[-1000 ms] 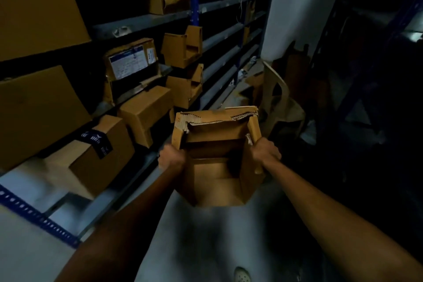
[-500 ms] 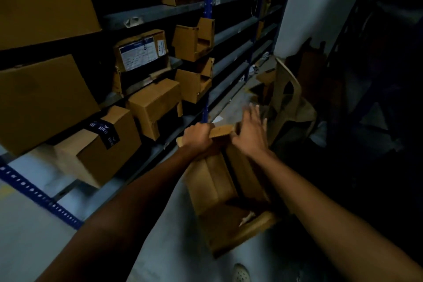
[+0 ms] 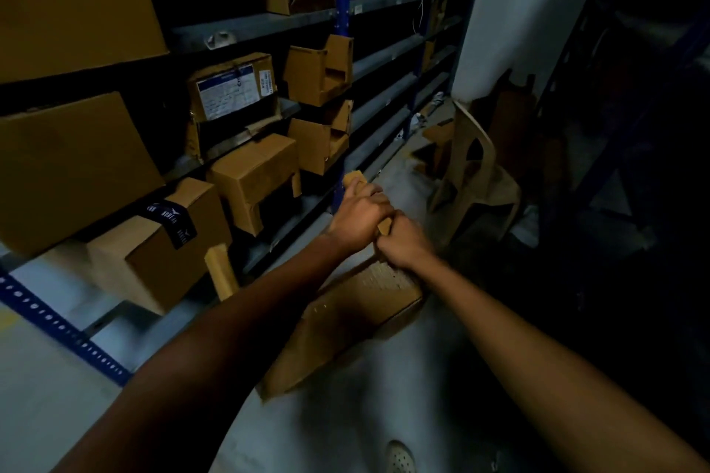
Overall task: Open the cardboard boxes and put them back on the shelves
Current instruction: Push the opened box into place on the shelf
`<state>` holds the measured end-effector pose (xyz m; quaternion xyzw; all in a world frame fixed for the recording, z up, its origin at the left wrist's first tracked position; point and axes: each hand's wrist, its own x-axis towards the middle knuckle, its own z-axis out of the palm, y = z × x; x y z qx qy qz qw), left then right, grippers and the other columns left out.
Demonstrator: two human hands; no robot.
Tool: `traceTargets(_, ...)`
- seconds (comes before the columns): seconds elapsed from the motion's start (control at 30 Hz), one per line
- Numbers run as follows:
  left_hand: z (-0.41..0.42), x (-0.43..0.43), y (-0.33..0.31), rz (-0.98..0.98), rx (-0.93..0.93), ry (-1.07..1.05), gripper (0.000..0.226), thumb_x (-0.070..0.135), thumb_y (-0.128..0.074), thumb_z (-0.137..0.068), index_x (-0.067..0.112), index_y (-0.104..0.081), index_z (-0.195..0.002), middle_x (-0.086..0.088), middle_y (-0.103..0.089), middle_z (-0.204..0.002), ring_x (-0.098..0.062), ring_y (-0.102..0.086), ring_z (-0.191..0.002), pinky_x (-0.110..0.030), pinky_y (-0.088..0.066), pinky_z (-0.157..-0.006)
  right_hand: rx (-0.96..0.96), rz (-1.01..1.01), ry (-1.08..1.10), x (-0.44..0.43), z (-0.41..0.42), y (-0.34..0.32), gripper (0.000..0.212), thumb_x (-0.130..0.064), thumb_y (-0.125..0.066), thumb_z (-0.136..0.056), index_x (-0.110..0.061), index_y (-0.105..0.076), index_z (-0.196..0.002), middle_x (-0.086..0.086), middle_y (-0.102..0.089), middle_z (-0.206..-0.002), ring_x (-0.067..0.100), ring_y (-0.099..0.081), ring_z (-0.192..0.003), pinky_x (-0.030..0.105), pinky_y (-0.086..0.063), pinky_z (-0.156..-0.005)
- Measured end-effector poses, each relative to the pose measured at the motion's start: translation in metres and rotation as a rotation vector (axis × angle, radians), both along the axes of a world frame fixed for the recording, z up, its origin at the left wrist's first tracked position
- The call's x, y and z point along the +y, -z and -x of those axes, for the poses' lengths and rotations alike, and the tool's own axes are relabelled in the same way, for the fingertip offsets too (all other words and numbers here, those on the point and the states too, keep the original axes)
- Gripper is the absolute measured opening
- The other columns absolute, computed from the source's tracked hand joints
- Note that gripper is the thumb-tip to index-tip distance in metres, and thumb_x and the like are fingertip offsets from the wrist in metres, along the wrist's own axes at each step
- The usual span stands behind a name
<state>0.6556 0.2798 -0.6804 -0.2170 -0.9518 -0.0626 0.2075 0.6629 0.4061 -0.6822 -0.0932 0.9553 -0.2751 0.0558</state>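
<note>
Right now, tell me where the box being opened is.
Head view, centre: the cardboard box tilts over the floor, gripped at its top by the left hand and right hand, right of the black-taped box.

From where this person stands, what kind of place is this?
Most likely a warehouse or stockroom. Long metal shelves run along the left side, carrying many cardboard boxes, one with a printed label. The left hand and right hand grip another box in the narrow aisle.
</note>
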Motion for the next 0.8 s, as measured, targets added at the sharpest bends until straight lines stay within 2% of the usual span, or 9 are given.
traceTargets(0.07,-0.003,0.003,-0.003,-0.010,-0.072,-0.010,0.024,0.012,-0.058,-0.085,0.014,-0.071,-0.105,-0.003,-0.068,-0.109,-0.026,-0.045,-0.130,-0.050,-0.014,-0.114,0.037,0.006,0.071,-0.005,-0.007,0.000,0.042,-0.033,-0.059,-0.080,-0.018,-0.051,-0.119,0.011,-0.064,-0.105,0.030,-0.064,-0.092,0.046,-0.056,-0.081)
traceTargets(0.17,-0.010,0.008,-0.003,-0.036,-0.116,-0.048,0.023,0.012,-0.053,-0.090,0.012,-0.068,-0.108,-0.006,-0.066,-0.118,-0.021,-0.037,-0.137,-0.043,-0.007,-0.117,0.144,-0.082,0.117,-0.008,-0.015,0.006,0.044,-0.029,-0.054,-0.090,-0.010,-0.046,-0.129,0.012,-0.063,-0.110,0.032,-0.063,-0.100,0.045,-0.054,-0.085)
traceTargets(0.27,-0.016,0.014,0.004,-0.142,-0.093,-0.067,0.025,0.008,-0.054,-0.090,0.010,-0.064,-0.113,-0.011,-0.063,-0.123,-0.026,-0.037,-0.138,-0.043,-0.018,-0.116,0.223,-0.131,0.118,-0.006,-0.022,0.016,0.040,-0.029,-0.052,-0.094,-0.010,-0.046,-0.129,0.010,-0.065,-0.109,0.029,-0.064,-0.097,0.044,-0.055,-0.083)
traceTargets(0.33,-0.023,0.016,0.002,-0.290,-0.101,-0.104,0.049,-0.003,-0.055,-0.085,0.009,-0.050,-0.132,-0.014,-0.050,-0.138,-0.030,-0.032,-0.141,-0.043,-0.031,-0.112,0.206,-0.152,0.141,0.000,-0.023,0.020,0.025,-0.026,-0.053,-0.095,-0.014,-0.053,-0.117,0.011,-0.065,-0.109,0.030,-0.063,-0.100,0.044,-0.055,-0.085)
traceTargets(0.37,-0.028,0.017,-0.001,-0.329,-0.102,-0.129,0.061,-0.005,-0.055,-0.083,0.010,-0.040,-0.141,-0.013,-0.042,-0.147,-0.030,-0.025,-0.144,-0.042,-0.031,-0.113,0.174,-0.156,0.177,0.004,-0.023,0.021,0.022,-0.025,-0.053,-0.095,-0.015,-0.054,-0.115,0.012,-0.064,-0.112,0.032,-0.062,-0.103,0.044,-0.054,-0.087)
traceTargets(0.43,-0.038,0.014,-0.005,-0.341,-0.091,-0.182,0.069,0.001,-0.056,-0.085,0.013,-0.032,-0.148,-0.009,-0.032,-0.155,-0.028,-0.013,-0.148,-0.045,-0.022,-0.118,0.104,-0.134,0.282,0.015,-0.021,0.024,0.024,-0.024,-0.055,-0.096,-0.014,-0.057,-0.118,0.014,-0.063,-0.118,0.034,-0.060,-0.110,0.044,-0.050,-0.090)
traceTargets(0.53,-0.060,-0.003,-0.004,-0.356,-0.062,-0.330,0.067,0.018,-0.059,-0.087,0.017,-0.031,-0.148,-0.009,-0.032,-0.154,-0.028,-0.009,-0.148,-0.050,-0.014,-0.118,-0.004,0.000,0.430,0.031,-0.020,0.030,0.029,-0.026,-0.054,-0.095,-0.010,-0.061,-0.118,0.018,-0.061,-0.122,0.038,-0.059,-0.113,0.045,-0.049,-0.093)
traceTargets(0.67,-0.086,-0.044,0.010,-0.352,-0.004,-0.605,0.072,0.029,-0.060,-0.088,0.019,-0.026,-0.150,-0.010,-0.026,-0.155,-0.030,-0.009,-0.148,-0.052,-0.013,-0.118,-0.065,0.135,0.558,0.047,-0.017,0.027,0.033,-0.023,-0.055,-0.091,-0.005,-0.062,-0.117,0.023,-0.060,-0.124,0.040,-0.058,-0.113,0.045,-0.049,-0.093)
traceTargets(0.8,-0.095,-0.084,0.011,-0.777,-0.112,-0.858,0.083,0.022,-0.069,-0.084,0.012,-0.018,-0.149,-0.019,-0.031,-0.146,-0.039,-0.028,-0.136,-0.050,-0.032,-0.110,-0.011,0.234,0.611,0.042,-0.017,0.011,0.029,-0.021,-0.056,-0.091,-0.005,-0.063,-0.114,0.021,-0.063,-0.117,0.040,-0.061,-0.107,0.045,-0.053,-0.089)
